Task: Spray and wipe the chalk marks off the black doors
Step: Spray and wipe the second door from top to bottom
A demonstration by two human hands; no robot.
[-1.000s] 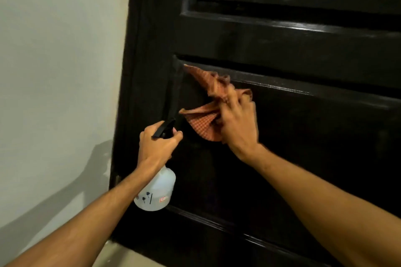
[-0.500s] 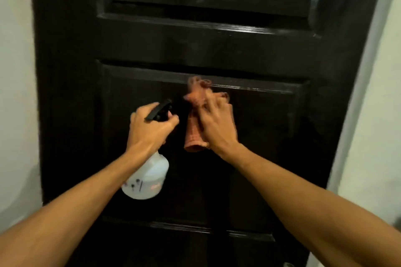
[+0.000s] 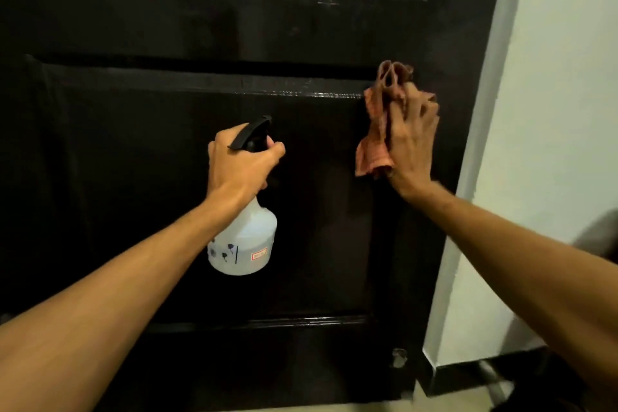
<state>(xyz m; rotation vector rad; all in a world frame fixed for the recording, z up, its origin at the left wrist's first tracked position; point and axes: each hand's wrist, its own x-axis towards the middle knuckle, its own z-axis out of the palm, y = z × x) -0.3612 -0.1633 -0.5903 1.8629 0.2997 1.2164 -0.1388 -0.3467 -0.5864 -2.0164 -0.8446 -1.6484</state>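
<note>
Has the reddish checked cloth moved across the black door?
Yes, rightward: the reddish checked cloth went from the black door panel's left corner to its right corner.

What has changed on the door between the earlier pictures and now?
The right hand has slid the orange cloth rightward along the top edge of the black door's lower panel, from its left corner to its right corner. The left hand still grips the spray bottle at its head.
</note>
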